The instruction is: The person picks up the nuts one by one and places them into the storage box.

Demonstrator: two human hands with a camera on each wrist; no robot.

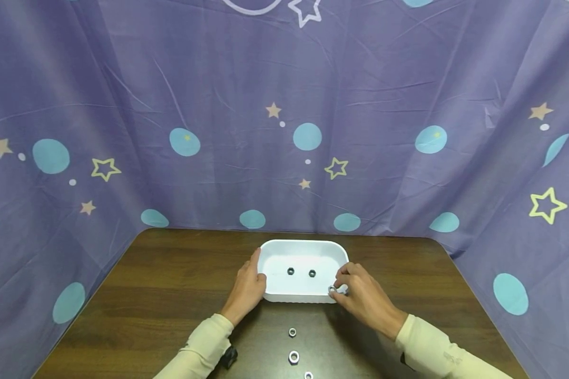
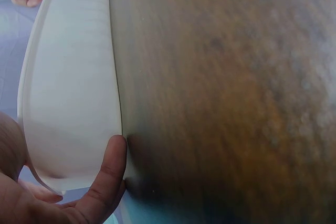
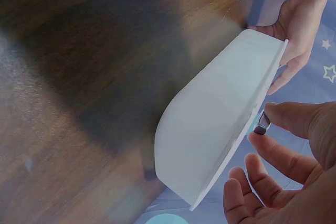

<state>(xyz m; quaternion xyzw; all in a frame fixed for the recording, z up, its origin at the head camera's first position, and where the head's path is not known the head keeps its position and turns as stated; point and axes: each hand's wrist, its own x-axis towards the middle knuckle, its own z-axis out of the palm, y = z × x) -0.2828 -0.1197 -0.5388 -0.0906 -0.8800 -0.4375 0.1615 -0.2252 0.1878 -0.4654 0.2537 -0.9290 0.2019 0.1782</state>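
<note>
A white plastic tray (image 1: 301,298) sits on the table with two dark hex nuts, the left nut (image 1: 291,271) and the right nut (image 1: 312,273), lying on its floor. My left hand (image 1: 245,288) holds the tray's left end, thumb near the front corner and fingers along the outer side; the left wrist view shows one finger reaching to the bottom edge. Over the tray's front right corner, my right hand (image 1: 366,300) pinches a silver hex nut (image 3: 262,123) between thumb and index finger. Its other fingers are loosely bent in the right wrist view.
In front of the tray, a small silver nut (image 1: 292,332), a larger nut (image 1: 294,357) and another nut (image 1: 308,375) at the frame's bottom edge lie in a rough line on the brown wooden table (image 1: 180,273). A purple patterned curtain (image 1: 246,173) hangs behind and beside the table.
</note>
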